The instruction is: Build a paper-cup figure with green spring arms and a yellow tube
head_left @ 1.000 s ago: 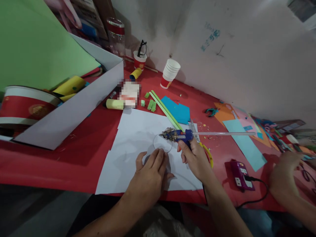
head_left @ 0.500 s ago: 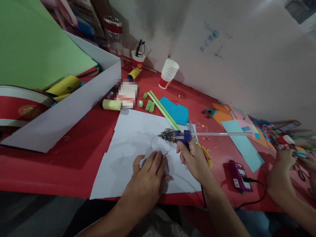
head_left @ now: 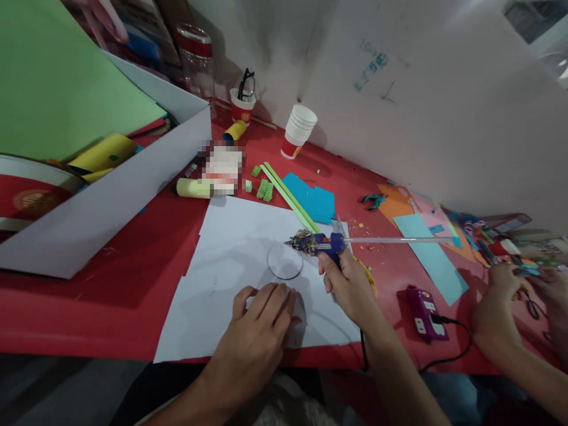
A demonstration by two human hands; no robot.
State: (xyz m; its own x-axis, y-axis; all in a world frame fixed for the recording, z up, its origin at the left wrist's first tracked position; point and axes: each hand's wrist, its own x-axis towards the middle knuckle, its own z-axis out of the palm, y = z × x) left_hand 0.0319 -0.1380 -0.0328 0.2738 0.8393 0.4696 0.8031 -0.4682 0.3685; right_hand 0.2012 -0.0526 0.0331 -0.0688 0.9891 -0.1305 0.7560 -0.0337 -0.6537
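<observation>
My right hand [head_left: 348, 284] is wrapped round the handle of a blue hot glue gun [head_left: 322, 244], with a long clear glue stick [head_left: 399, 240] jutting from its back. Dried bits crust the gun's front, and its nozzle points left over the upper edge of a thin round outline [head_left: 286, 278]. I cannot tell whether that circle is drawn or a clear disc. It lies on white paper [head_left: 199, 307]. Just below the circle, my left hand [head_left: 261, 325] rests palm down on the paper, fingers bent and slightly apart, holding nothing visible.
A purple power adapter [head_left: 426, 313] with a black cord lies right. Beyond the paper are green strips [head_left: 290, 198], blue paper [head_left: 310, 198], stacked paper cups [head_left: 299, 131] and pliers [head_left: 373, 202]. A white box [head_left: 133, 204] stands left. Another person's hands [head_left: 503, 284] work far right.
My left hand has drawn back toward me, off the circle's lower edge. The right hand still holds the glue gun near the circle. The whole view has shifted slightly.
</observation>
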